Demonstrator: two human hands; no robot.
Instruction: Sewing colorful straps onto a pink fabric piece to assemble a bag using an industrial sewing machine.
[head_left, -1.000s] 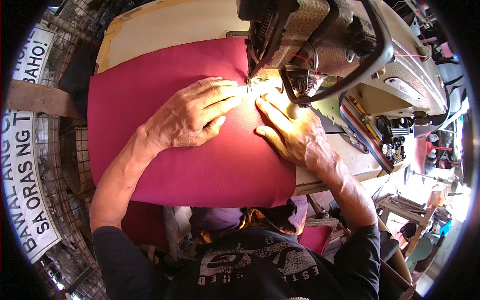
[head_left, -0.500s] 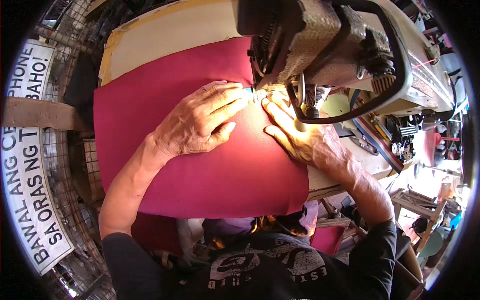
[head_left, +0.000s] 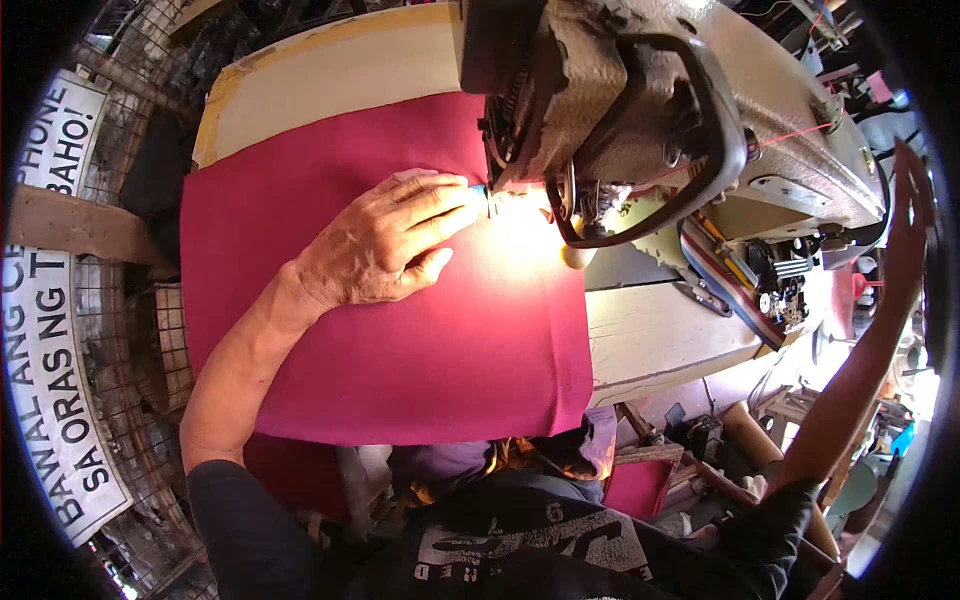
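Observation:
My left hand (head_left: 385, 240) lies open on a large dark-red piece of fabric or sheet material (head_left: 400, 370), its fingers stretched toward the needle area of a sewing machine (head_left: 640, 110). At its fingertips a small blue bit (head_left: 478, 190) shows beside the machine's head. Bright lamp light falls on the red piece there, and the glare washes out details. Far to the right, my right hand (head_left: 912, 190) is raised at the machine's wheel end, beside a dark curved rim. Its fingers are too unclear to tell whether they grip anything.
A cream board with yellow tape (head_left: 330, 75) lies beyond the red piece. A black bar loop (head_left: 735, 150) juts from the machine's head. Small tools and a striped strap (head_left: 725, 285) rest on the machine bed's right side. Wire mesh and a white sign (head_left: 60, 400) stand at left.
My right hand has left the red piece and reached far right to the machine's wheel end. My left hand stays on the red piece; the whole view has shifted slightly.

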